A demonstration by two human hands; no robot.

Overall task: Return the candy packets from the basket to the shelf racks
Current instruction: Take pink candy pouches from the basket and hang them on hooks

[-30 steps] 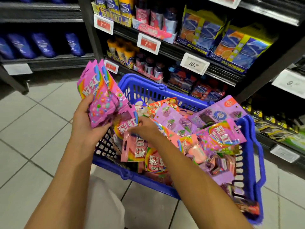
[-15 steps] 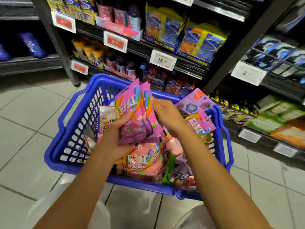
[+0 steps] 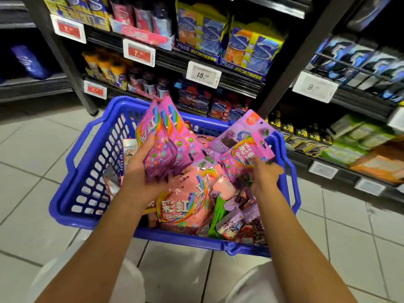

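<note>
The left hand (image 3: 142,171) has its fingers curled round the lower part of a fanned stack of pink Skittles packets (image 3: 166,145), thumb across the front, holding them upright over the blue basket (image 3: 87,178). The right hand (image 3: 262,178) is down among the loose sweets at the basket's right side, fingertips pinching the lower edge of one more pink Skittles packet (image 3: 242,156), which stands tilted against a purple packet (image 3: 242,132) behind it.

These pouches look light, soft and crinkly — glossy film that slides easily against itself, so a thick fan could slip apart unless squeezed near the base where the sweets bulk out. The flat header strip at the top is probably the best place to pinch a single one for hanging on a rack.

Half a second ago the right hand was up against the stack, touching its right edge; now it has dropped away to the right and taken hold of a fresh packet. The stack has stayed in the left hand at much the same tilt, and the basket remains piled with sweets — the shelves (image 3: 218,82) beyond it untouched.
</note>
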